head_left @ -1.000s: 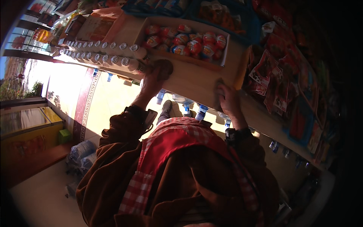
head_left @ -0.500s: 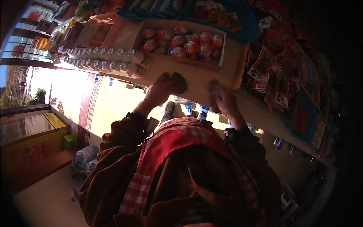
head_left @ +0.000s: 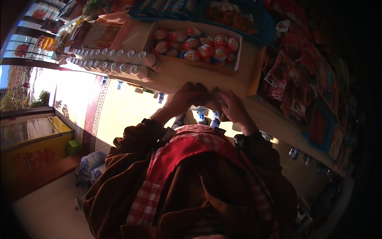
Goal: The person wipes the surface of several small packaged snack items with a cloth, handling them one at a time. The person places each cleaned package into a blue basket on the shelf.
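My left hand [head_left: 184, 98] is closed round a dark, brownish rounded object [head_left: 202, 95] at the front edge of the display counter [head_left: 185, 73]. Just to its right, my right hand [head_left: 235, 107] grips a flattish grey-brown item [head_left: 220, 104], with the fingers curled over its top. The two held things are close together; shade and blur hide what kind they are and whether they touch. Beyond my hands is an open carton [head_left: 234, 72] of red, white and blue egg-shaped sweets [head_left: 205, 51].
Rows of small white bottles [head_left: 137, 71] line the counter's left front. Red snack packets [head_left: 284, 79] fill a box to the right. Blue trays [head_left: 260, 34] stand at the back. Below left are a yellow chest [head_left: 59, 145] and plastic-wrapped packs [head_left: 92, 163].
My left hand has moved right with its dark object, and my right hand has come slightly left. The gap between the two held things has narrowed.
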### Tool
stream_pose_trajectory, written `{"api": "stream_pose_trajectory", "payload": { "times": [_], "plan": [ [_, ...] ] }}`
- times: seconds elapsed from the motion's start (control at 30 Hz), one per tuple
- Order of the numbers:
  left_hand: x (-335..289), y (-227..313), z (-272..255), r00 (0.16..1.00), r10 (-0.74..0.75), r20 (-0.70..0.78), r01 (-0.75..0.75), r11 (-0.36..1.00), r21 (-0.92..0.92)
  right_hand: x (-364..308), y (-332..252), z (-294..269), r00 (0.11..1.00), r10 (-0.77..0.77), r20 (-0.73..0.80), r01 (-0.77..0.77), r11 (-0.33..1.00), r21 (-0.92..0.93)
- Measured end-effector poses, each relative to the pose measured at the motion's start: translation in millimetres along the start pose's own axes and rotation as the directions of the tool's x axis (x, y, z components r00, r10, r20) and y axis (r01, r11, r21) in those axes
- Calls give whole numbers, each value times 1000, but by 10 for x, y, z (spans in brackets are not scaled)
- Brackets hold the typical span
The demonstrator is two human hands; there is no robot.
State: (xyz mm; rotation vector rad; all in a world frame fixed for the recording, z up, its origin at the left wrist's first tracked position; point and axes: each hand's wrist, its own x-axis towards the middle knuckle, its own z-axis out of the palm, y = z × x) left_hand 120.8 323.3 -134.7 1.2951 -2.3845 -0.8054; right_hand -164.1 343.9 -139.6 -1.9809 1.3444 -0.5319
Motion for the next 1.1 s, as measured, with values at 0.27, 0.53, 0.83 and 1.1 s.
{"api": "stream_pose_trajectory", "payload": {
  "times": [0.27,0.53,0.83,1.1],
  "plan": [
    [116,-402,-40,936,-190,-297,260,942,214,197,80,63,959,3,-282,-31,995,-94],
    [-158,-176,59,995,-30,-99,19,994,-105,146,-179,133,992,-124,17,123,992,21],
    [73,-441,-41,910,-284,-301,324,941,94,144,119,41,942,-81,-325,15,979,-202],
    [267,227,195,993,39,114,-47,996,72,37,159,21,1000,3,0,-3,996,-84]
  ]
}}
